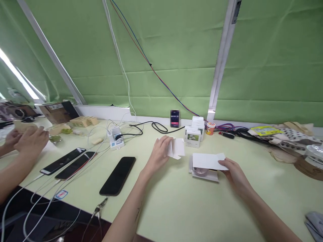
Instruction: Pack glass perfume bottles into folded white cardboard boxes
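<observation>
My left hand [159,153] is closed around a small white stack of cards or folded paper [178,148], raised a little over the table. My right hand [233,173] pinches the right end of a flat white sheet [208,161], thumb on top. Directly beneath that sheet lies an open white box [212,176] with its flaps spread. A pale round thing [200,171] shows partly inside it; the sheet hides the rest. Just behind, several small white boxes [193,137] stand together, the front one with a green picture.
Left of my arm lie a black phone [117,176], two charging phones and keys [100,206]. A power strip [116,137] and cables run behind. A co-worker's hands [31,139] work at far left. An orange tub [210,128] and a plastic cup [311,161] stand rightward.
</observation>
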A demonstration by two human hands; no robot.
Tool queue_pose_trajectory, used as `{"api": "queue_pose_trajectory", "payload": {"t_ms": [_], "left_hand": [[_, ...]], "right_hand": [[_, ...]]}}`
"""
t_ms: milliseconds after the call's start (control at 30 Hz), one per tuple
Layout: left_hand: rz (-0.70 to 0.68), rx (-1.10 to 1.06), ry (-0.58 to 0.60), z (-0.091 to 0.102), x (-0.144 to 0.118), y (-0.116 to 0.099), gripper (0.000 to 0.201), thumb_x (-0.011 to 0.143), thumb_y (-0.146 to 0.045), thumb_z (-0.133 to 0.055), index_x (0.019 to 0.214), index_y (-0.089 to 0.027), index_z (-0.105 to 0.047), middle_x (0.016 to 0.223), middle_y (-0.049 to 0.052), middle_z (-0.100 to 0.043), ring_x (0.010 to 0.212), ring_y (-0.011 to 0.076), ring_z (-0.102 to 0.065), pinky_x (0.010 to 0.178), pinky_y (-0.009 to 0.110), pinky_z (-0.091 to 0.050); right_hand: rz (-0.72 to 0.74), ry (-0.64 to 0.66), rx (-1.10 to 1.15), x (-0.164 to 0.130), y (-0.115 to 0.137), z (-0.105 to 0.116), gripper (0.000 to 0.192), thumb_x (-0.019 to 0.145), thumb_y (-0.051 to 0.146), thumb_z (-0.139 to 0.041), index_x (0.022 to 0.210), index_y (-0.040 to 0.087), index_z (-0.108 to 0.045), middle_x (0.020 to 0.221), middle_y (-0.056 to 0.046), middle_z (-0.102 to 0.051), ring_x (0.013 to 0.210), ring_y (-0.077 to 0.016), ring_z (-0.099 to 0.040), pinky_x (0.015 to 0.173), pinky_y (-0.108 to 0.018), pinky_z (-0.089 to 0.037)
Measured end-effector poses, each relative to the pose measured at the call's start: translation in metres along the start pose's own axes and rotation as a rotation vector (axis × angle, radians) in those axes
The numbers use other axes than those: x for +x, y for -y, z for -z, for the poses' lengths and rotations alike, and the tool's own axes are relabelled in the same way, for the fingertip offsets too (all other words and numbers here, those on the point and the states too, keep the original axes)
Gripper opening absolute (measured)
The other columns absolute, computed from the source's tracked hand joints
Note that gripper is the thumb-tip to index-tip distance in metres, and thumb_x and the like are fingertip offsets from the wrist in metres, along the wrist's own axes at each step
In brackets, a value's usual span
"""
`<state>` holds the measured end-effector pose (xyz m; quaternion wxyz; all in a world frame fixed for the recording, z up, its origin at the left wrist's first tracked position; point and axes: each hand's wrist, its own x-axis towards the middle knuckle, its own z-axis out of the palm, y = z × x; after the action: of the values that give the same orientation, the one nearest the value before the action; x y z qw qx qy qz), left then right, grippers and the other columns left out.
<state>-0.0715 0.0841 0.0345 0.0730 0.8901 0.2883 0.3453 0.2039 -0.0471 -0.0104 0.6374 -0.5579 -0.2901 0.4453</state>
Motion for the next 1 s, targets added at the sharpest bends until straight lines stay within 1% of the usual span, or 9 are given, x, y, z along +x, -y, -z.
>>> {"api": "queue_pose_trajectory", "payload": {"t_ms": [167,233,333,467,533,600,767,867,1000], "left_hand": [[0.048,-0.394,-0.159,0.004,-0.001,-0.003,0.077,0.07,-0.019,-0.069,0.135,-0.029,-0.029,0.138,0.008,-0.038,0.13,0.0257,-0.037,0.11,0.043,-0.031],[0.071,-0.48,-0.124,-0.001,-0.002,-0.005,0.081,0.067,-0.026,-0.075,0.135,-0.03,-0.03,0.14,0.008,-0.037,0.129,0.0266,-0.039,0.109,0.043,-0.033],[0.164,-0.488,-0.125,-0.007,-0.001,-0.002,0.086,0.066,-0.033,-0.077,0.137,-0.029,-0.03,0.138,0.009,-0.039,0.124,0.0268,-0.044,0.105,0.042,-0.037],[0.467,-0.34,-0.304,-0.007,0.001,0.016,0.084,0.063,-0.036,-0.076,0.137,-0.024,-0.036,0.125,0.01,-0.045,0.122,0.0301,-0.043,0.103,0.046,-0.036],[0.628,-0.46,-0.329,-0.005,0.001,0.022,0.079,0.066,-0.041,-0.073,0.135,-0.022,-0.04,0.123,0.011,-0.047,0.117,0.0301,-0.048,0.099,0.045,-0.041],[0.748,-0.755,-0.293,-0.005,0.001,0.021,0.07,0.072,-0.048,-0.067,0.132,-0.022,-0.042,0.119,0.011,-0.052,0.104,0.0274,-0.058,0.087,0.041,-0.049],[0.885,-1.419,-0.147,-0.019,0.001,-0.005,0.054,0.078,-0.053,-0.06,0.116,-0.017,-0.051,0.096,0.011,-0.063,0.077,0.0229,-0.067,0.067,0.035,-0.057],[0.927,-1.524,-0.115,-0.03,0.0,-0.02,0.048,0.079,-0.051,-0.06,0.11,-0.016,-0.051,0.088,0.01,-0.065,0.072,0.0235,-0.069,0.068,0.038,-0.058],[0.922,-1.561,-0.177,-0.038,-0.004,-0.025,0.043,0.079,-0.051,-0.061,0.102,-0.015,-0.052,0.083,0.008,-0.064,0.075,0.0254,-0.07,0.073,0.038,-0.058]], "right_hand": [[-0.001,0.025,-0.161,0.0,0.004,-0.001,0.045,0.083,0.059,-0.041,0.077,0.018,-0.06,0.077,-0.01,-0.072,0.076,-0.0244,-0.068,0.077,-0.037,-0.049],[0.177,-0.024,-0.406,-0.004,0.004,-0.004,0.05,0.086,0.062,-0.032,0.079,0.02,-0.058,0.08,-0.009,-0.071,0.075,-0.0232,-0.066,0.076,-0.037,-0.048],[0.501,-0.058,-0.85,-0.013,0.0,-0.012,0.04,0.089,0.054,-0.036,0.083,0.022,-0.059,0.086,-0.007,-0.068,0.081,-0.0232,-0.062,0.075,-0.037,-0.044],[0.628,0.093,-1.17,-0.016,-0.008,-0.018,0.03,0.091,0.041,-0.04,0.094,0.023,-0.064,0.103,-0.007,-0.067,0.096,-0.0255,-0.058,0.081,-0.039,-0.043],[0.622,0.108,-1.218,-0.015,-0.012,-0.017,0.028,0.09,0.038,-0.044,0.103,0.023,-0.063,0.109,-0.007,-0.066,0.1,-0.0265,-0.057,0.084,-0.041,-0.043],[0.67,0.095,-1.206,-0.015,-0.013,-0.019,0.027,0.09,0.036,-0.046,0.108,0.022,-0.061,0.111,-0.007,-0.065,0.101,-0.0269,-0.056,0.085,-0.042,-0.043],[0.897,0.144,-1.041,-0.031,-0.014,-0.046,0.024,0.095,0.028,-0.037,0.106,0.023,-0.058,0.106,-0.009,-0.061,0.098,-0.0236,-0.058,0.081,-0.037,-0.047],[1.009,0.159,-1.017,-0.04,-0.015,-0.074,0.028,0.094,0.025,-0.04,0.12,0.024,-0.052,0.111,-0.011,-0.058,0.102,-0.0247,-0.057,0.081,-0.037,-0.048],[1.036,0.045,-1.059,-0.037,-0.013,-0.103,0.036,0.093,0.028,-0.043,0.128,0.021,-0.045,0.112,-0.013,-0.056,0.098,-0.0272,-0.057,0.077,-0.04,-0.049]]}}
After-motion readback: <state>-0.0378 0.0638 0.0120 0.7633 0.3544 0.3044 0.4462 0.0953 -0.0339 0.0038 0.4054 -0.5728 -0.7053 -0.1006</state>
